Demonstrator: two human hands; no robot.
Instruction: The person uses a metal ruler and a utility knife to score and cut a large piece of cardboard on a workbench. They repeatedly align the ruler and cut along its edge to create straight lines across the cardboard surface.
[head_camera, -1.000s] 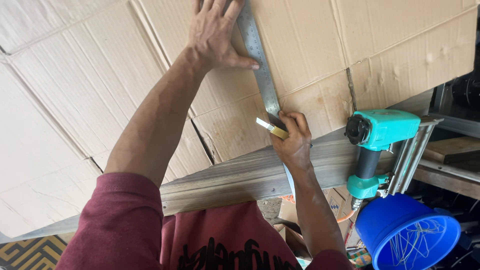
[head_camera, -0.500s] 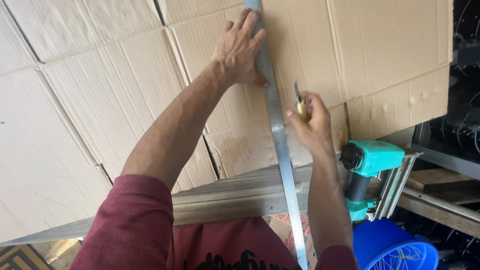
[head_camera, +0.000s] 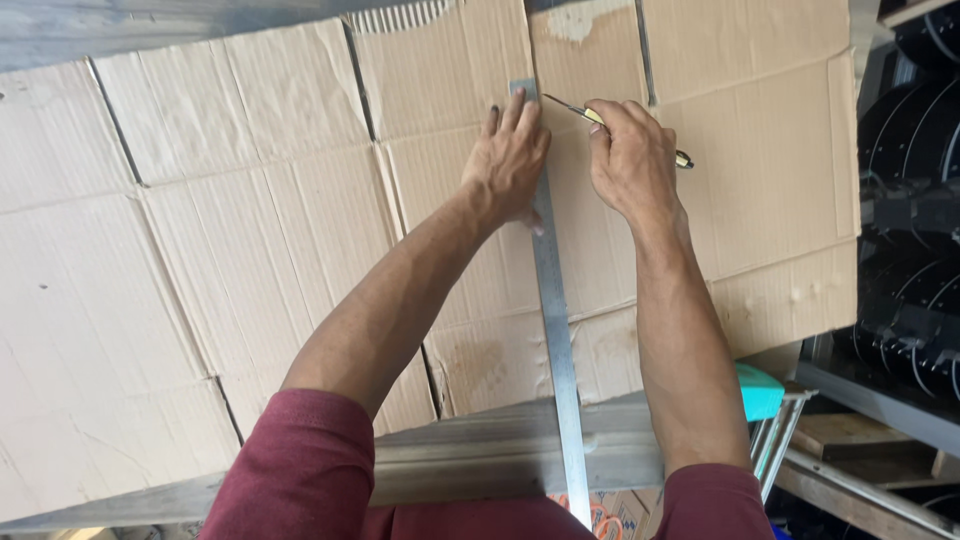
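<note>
1. The left hand (head_camera: 512, 160) lay flat, fingers spread, pressing the ruler (head_camera: 556, 330) against the cardboard (head_camera: 300, 250)
2. The right hand (head_camera: 632, 160) was clamped around a knife (head_camera: 600, 120), its thin blade tip meeting the ruler's right edge near the far end
3. The ruler ran lengthwise from the far part of the cardboard, over the wooden bench edge (head_camera: 480, 455), toward the person
4. The cardboard lay opened flat across the bench; a teal tool (head_camera: 760, 390) sat partly hidden behind the right forearm
5. Judged step: a straight cut along the ruler, blade set at the far start point
6. The next move would call for firm downward pressure on the ruler, the blade held tight to its edge, and left fingertips kept clear of the cutting line
</note>
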